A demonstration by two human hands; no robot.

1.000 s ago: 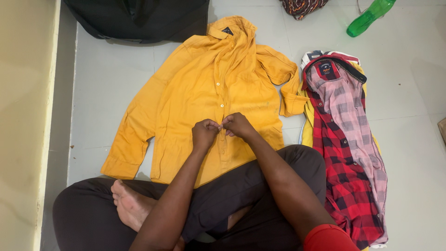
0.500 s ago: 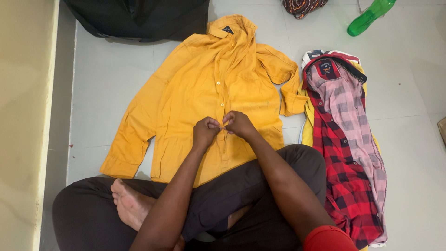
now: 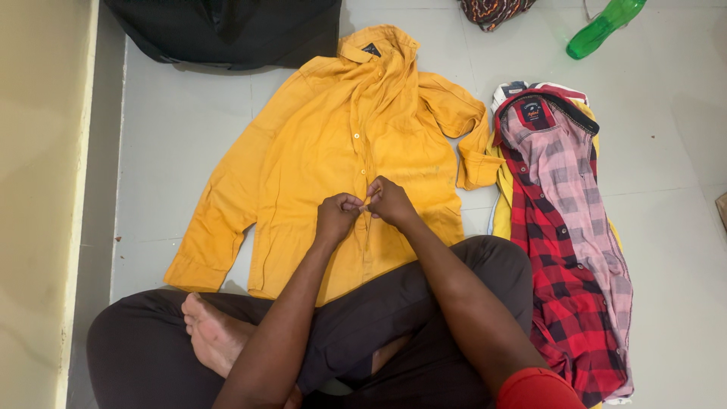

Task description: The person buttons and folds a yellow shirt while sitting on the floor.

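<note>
Currently we pinch the button placket of the yellow shirt [image 3: 333, 144] with left hand [image 3: 335, 217] and right hand [image 3: 391, 203], fingertips closed, low on its front. Buttoning step, we judge; higher buttons need aligning. Checked shirt [image 3: 560, 227] lies right of it.

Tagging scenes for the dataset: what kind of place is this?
Likely a room in a home. The person sits cross-legged on a pale tiled floor, both hands on a yellow shirt spread flat, a red checked shirt and green bottle nearby.
</note>
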